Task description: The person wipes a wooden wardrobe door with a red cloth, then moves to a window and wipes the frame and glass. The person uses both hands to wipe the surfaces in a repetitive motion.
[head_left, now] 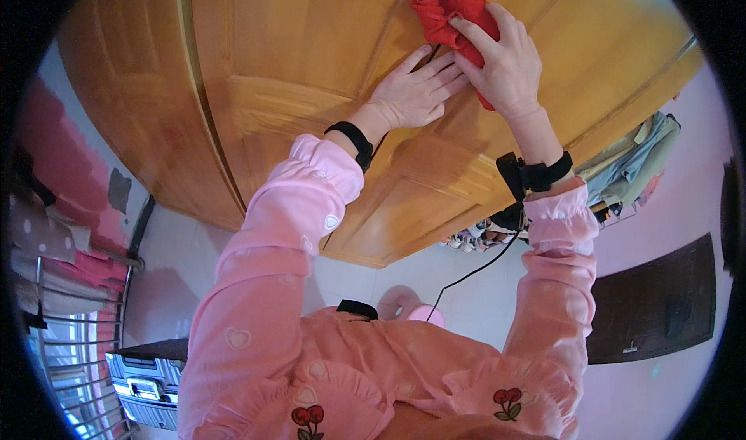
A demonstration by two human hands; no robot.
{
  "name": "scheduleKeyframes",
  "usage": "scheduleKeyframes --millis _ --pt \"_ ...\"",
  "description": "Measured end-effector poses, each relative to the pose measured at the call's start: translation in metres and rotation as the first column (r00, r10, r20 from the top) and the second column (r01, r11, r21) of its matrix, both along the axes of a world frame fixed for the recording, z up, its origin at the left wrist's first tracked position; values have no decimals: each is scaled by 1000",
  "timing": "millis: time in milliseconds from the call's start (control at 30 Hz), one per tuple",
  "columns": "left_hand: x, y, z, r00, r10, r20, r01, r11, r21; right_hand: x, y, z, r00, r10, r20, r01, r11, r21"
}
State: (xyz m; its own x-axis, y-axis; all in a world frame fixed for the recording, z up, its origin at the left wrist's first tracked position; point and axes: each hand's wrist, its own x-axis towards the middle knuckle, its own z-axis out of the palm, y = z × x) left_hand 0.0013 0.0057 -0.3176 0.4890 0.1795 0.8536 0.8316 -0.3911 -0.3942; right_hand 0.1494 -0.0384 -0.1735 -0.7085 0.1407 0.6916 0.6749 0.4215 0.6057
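A bunched red cloth (453,9) is pressed against the wooden cabinet doors (287,44) in front of me. My right hand (505,63) grips it, fingers bent over its folds, and part of it hangs below the palm. Just left of the cloth, my left hand (416,90) lies flat on the door with fingers stretched, their tips close to the right hand. It holds nothing. A black band (351,141) circles my left wrist, and a black strap with a small box (536,172) sits on my right wrist.
A silver suitcase (148,386) stands at lower left beside a metal rack (116,300) of fabrics. Clothes (633,160) hang at the right above several shoes (486,234). A black cable (474,271) runs down from my right wrist. A dark panel (660,304) is at far right.
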Motion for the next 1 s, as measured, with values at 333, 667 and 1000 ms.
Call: scheduleKeyframes --millis 333,667,1000 --pt "13 -14 -8 985 -70 157 96 982 -162 -10 3 -9 997 -28 -70 32 998 49" --pt "9 -59 -44 777 -336 532 501 842 -200 -16 19 -27 989 46 -142 -28 992 126" --pt "-36 -71 -73 408 -189 893 623 773 -121 -52 26 -99 998 58 4 -58 997 48"
